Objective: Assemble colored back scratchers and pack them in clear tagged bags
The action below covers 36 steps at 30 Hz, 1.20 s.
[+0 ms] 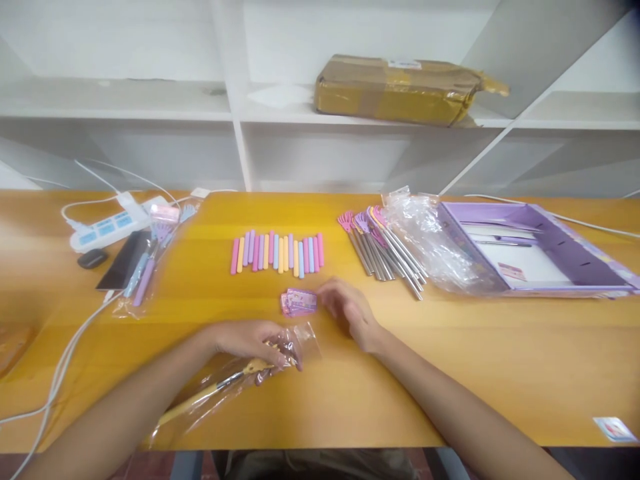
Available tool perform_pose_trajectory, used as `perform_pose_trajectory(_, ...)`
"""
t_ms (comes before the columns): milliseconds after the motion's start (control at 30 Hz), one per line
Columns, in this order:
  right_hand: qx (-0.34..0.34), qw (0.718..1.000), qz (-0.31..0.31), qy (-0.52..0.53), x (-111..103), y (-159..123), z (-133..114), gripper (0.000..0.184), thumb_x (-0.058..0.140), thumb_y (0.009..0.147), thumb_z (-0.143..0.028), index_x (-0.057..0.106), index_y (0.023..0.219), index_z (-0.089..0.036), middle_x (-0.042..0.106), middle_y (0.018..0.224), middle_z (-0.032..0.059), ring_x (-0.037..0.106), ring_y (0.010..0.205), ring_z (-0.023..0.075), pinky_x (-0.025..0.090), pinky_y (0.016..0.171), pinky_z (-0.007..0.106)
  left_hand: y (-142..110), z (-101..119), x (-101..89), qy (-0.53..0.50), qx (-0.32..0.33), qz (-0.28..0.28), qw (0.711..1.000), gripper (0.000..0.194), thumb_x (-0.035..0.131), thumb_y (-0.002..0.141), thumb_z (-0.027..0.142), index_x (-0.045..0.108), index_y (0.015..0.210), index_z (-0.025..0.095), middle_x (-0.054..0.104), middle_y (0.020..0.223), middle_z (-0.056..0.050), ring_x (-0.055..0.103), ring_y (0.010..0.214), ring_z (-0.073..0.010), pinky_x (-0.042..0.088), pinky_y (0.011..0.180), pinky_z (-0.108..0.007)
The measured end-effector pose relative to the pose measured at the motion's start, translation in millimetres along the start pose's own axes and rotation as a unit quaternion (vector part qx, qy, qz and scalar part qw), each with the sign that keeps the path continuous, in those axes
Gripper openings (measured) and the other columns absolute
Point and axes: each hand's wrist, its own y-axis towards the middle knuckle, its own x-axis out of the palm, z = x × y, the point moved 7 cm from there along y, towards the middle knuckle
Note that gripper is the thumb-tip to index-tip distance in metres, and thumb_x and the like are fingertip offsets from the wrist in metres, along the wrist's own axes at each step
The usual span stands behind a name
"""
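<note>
My left hand (263, 343) is closed around the head end of a yellow back scratcher (200, 400), which lies in a clear plastic bag (213, 407) slanting down to the left. My right hand (350, 313) is beside a small pile of purple-pink cards (300, 302), its fingers apart and slightly curled, with nothing visible in them. Beyond the hands is a row of coloured handle sleeves (277, 253) in pink, yellow, purple and blue. To their right lie several metal rods with claw-shaped heads (385, 247), some pink and some purple.
Clear plastic bags (420, 240) lie against a purple box (550, 287) at right. On the left are bagged back scratchers (150, 267), a black phone (123, 260), a power strip (113, 227) and white cables. A taped carton (395, 90) sits on the shelf. A small card (615, 429) lies near the front edge.
</note>
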Motion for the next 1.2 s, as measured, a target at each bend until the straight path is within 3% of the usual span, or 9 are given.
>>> perform_pose_trajectory(100,-0.008,0.990,-0.138,0.021,32.0,-12.7,-18.5,0.071,0.038,0.101,-0.086,0.069,0.103,-0.022,0.064,0.080,0.0033,0.056,0.069,0.0188,0.045,0.066,0.033,-0.2,-3.3,0.1,-0.006,-0.014,0.020,1.000,0.039,0.081,0.093,0.054,0.076,0.114,0.021,0.070,0.088,-0.001,0.065,0.076,-0.0162,0.054,0.071,-0.027)
perform_pose_trajectory(233,0.043,0.982,-0.185,-0.003,50.2,-21.1,-26.7,0.045,0.046,0.114,-0.054,0.065,0.088,-0.022,0.069,0.080,0.0024,0.062,0.071,0.0161,0.046,0.068,0.030,-1.0,-12.8,6.3,-0.072,-0.042,-0.011,0.996,0.041,0.080,0.094,0.054,0.070,0.116,0.021,0.069,0.085,0.000,0.063,0.064,-0.0137,0.052,0.062,-0.026)
perform_pose_trajectory(400,0.024,0.971,0.239,0.014,-43.9,-14.0,-25.6,0.046,0.046,0.113,-0.057,0.054,0.082,-0.025,0.054,0.074,-0.0003,0.049,0.063,0.0163,0.042,0.059,0.030,2.5,-19.3,6.6,-0.136,-0.008,-0.063,0.989,0.045,0.083,0.091,0.054,0.069,0.113,0.017,0.071,0.079,-0.002,0.068,0.062,-0.0148,0.055,0.064,-0.027)
perform_pose_trajectory(533,0.026,0.969,0.246,0.004,-80.3,-4.6,-30.1,0.048,0.053,0.109,-0.063,0.053,0.079,-0.025,0.050,0.070,-0.0006,0.045,0.058,0.0155,0.040,0.052,0.030,6.6,-20.0,-0.8,-0.132,0.007,-0.030,0.991,0.043,0.083,0.092,0.050,0.067,0.115,0.018,0.068,0.074,0.001,0.065,0.059,-0.0129,0.050,0.061,-0.024)
perform_pose_trajectory(667,0.015,0.923,0.376,0.083,-108.2,-14.9,-27.3,0.040,0.053,0.109,-0.062,0.053,0.089,-0.027,0.050,0.074,-0.0041,0.039,0.048,0.0105,0.032,0.044,0.025,5.7,-14.4,-0.3,-0.110,0.001,-0.012,0.994,0.046,0.084,0.090,0.050,0.069,0.122,0.020,0.060,0.079,0.004,0.055,0.059,-0.0098,0.044,0.058,-0.023)
perform_pose_trajectory(833,0.069,0.965,0.137,0.211,-53.6,-0.5,-8.7,0.051,0.068,0.093,-0.077,0.061,0.108,-0.029,0.064,0.096,0.0015,0.058,0.061,0.0148,0.054,0.051,0.031,3.8,-13.4,0.1,-0.097,-0.015,-0.009,0.995,0.038,0.077,0.097,0.050,0.069,0.115,0.018,0.044,0.068,0.007,0.039,0.056,-0.0092,0.029,0.055,-0.023)
perform_pose_trajectory(933,0.069,0.963,0.182,0.185,-52.5,2.1,-1.5,0.042,0.072,0.096,-0.064,0.063,0.088,-0.024,0.064,0.090,0.0036,0.064,0.076,0.0183,0.060,0.070,0.035,3.6,-13.4,-0.2,-0.108,-0.019,-0.005,0.994,0.036,0.074,0.099,0.049,0.065,0.116,0.019,0.040,0.066,0.009,0.031,0.053,-0.0090,0.023,0.053,-0.024)
perform_pose_trajectory(1067,0.058,0.891,0.430,0.133,-131.1,-10.4,8.2,0.035,0.066,0.100,-0.058,0.060,0.092,-0.024,0.068,0.096,0.0045,0.067,0.090,0.0201,0.060,0.081,0.036,0.6,-15.7,9.5,-0.120,-0.055,-0.043,0.990,0.035,0.078,0.095,0.050,0.063,0.104,0.019,0.037,0.067,0.009,0.025,0.052,-0.0079,0.019,0.051,-0.025)
perform_pose_trajectory(1200,0.033,0.878,0.469,0.090,-241.9,-4.9,7.2,0.032,0.068,0.096,-0.054,0.055,0.090,-0.026,0.063,0.091,0.0014,0.068,0.088,0.0186,0.060,0.083,0.036,-2.1,-18.5,11.6,-0.072,-0.065,-0.042,0.994,0.035,0.078,0.093,0.052,0.065,0.098,0.019,0.040,0.069,0.007,0.033,0.055,-0.0095,0.025,0.054,-0.025)
